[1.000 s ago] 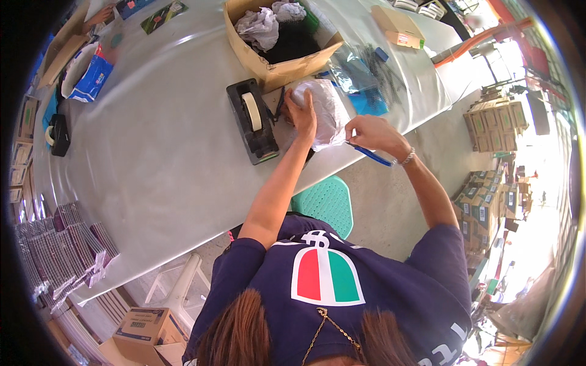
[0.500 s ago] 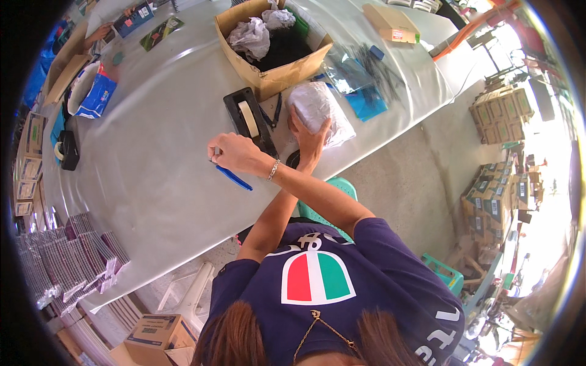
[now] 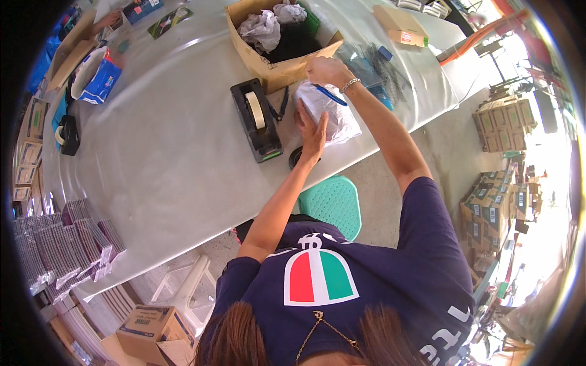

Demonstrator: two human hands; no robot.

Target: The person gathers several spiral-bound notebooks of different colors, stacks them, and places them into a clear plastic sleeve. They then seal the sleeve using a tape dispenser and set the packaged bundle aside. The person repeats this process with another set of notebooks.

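A white paper-wrapped parcel (image 3: 340,122) lies near the table's right edge. My left hand (image 3: 314,134) grips its near left side, thumb and fingers spread around the paper. Over the parcel's far end is my right hand (image 3: 328,71), closed on a slim blue-handled tool (image 3: 330,94) whose exact kind I cannot make out. The blue handle sticks out below that fist. Just left of the parcel stands a black tape dispenser (image 3: 257,121) with a pale roll of tape. Between them lies a dark, slender tool (image 3: 280,105).
An open cardboard box (image 3: 268,72) holding crumpled paper stands beyond the parcel. Clear plastic bags (image 3: 372,70) lie to its right. A flat cardboard box (image 3: 400,25) is farther back. Stacked bundles (image 3: 64,244) sit at the table's left; a green stool (image 3: 331,204) stands below its edge.
My right hand has swung right and away from me with the blue-handled tool, from left of the dispenser to above the parcel. My left hand stays on the parcel.
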